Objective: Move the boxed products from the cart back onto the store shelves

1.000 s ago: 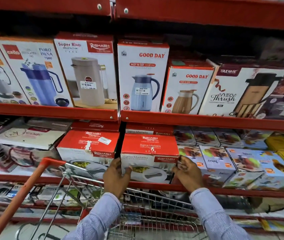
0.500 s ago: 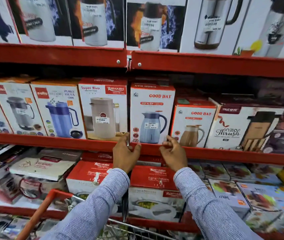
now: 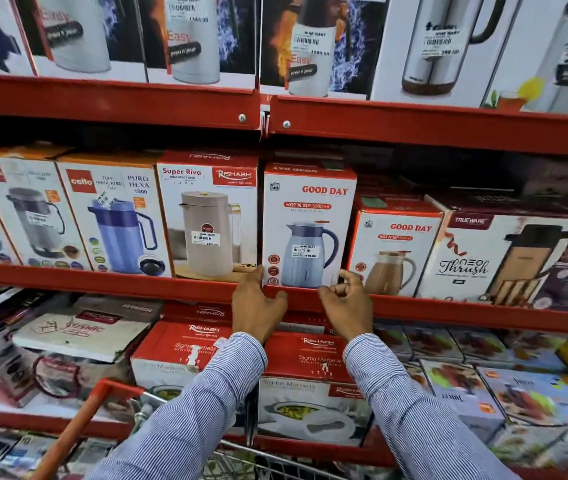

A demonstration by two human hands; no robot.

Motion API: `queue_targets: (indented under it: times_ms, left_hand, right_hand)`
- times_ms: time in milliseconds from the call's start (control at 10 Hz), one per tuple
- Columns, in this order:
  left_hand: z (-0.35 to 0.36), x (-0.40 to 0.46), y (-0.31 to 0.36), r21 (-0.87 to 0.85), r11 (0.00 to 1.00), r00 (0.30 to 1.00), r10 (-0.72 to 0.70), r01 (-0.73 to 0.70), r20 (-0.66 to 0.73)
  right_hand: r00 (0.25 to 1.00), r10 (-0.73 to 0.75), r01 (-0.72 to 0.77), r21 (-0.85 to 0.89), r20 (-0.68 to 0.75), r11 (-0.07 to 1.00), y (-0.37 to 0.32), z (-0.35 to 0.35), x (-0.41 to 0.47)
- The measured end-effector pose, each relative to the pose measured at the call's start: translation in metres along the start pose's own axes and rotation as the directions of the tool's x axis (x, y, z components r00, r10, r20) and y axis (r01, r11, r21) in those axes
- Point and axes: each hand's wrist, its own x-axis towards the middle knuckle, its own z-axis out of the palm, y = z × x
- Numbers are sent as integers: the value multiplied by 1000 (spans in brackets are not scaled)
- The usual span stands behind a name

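Observation:
A white and red Good Day flask box (image 3: pixel 308 223) stands upright on the middle red shelf (image 3: pixel 102 282). My left hand (image 3: pixel 258 306) lies on the shelf lip, its fingertips touching the box's lower left corner. My right hand (image 3: pixel 346 304) is at the lower right corner with its fingers loosely curled. Neither hand holds anything. Below my wrists, a red Sigma Marbella box (image 3: pixel 306 358) sits on the lower shelf. The cart's orange handle (image 3: pixel 78 420) and a strip of its wire basket (image 3: pixel 275 460) show at the bottom; what the cart holds is hidden.
Flask boxes pack the middle shelf on both sides: a Super Riva box (image 3: pixel 206 216) to the left, a smaller Good Day box (image 3: pixel 393 251) to the right. The top shelf (image 3: pixel 414 123) carries tall flask boxes. Juicer boxes (image 3: pixel 466 393) fill the lower right.
My hands left the Sigma Marbella box on the lower shelf and rose to the middle shelf's lip, at the foot of the Good Day box. The view tilted upward.

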Motion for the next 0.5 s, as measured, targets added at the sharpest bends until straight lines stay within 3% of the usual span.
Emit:
queue_targets:
  times_ms: [300, 500]
  left_hand:
    - [-2, 1, -2, 29, 999, 999, -29, 28, 23]
    - [-9, -4, 4, 36, 998, 998, 51, -51, -21]
  right_hand:
    - [1000, 8, -8, 15, 30, 1000, -1, -7, -5]
    - [999, 11, -14, 97, 30, 995, 2, -22, -7]
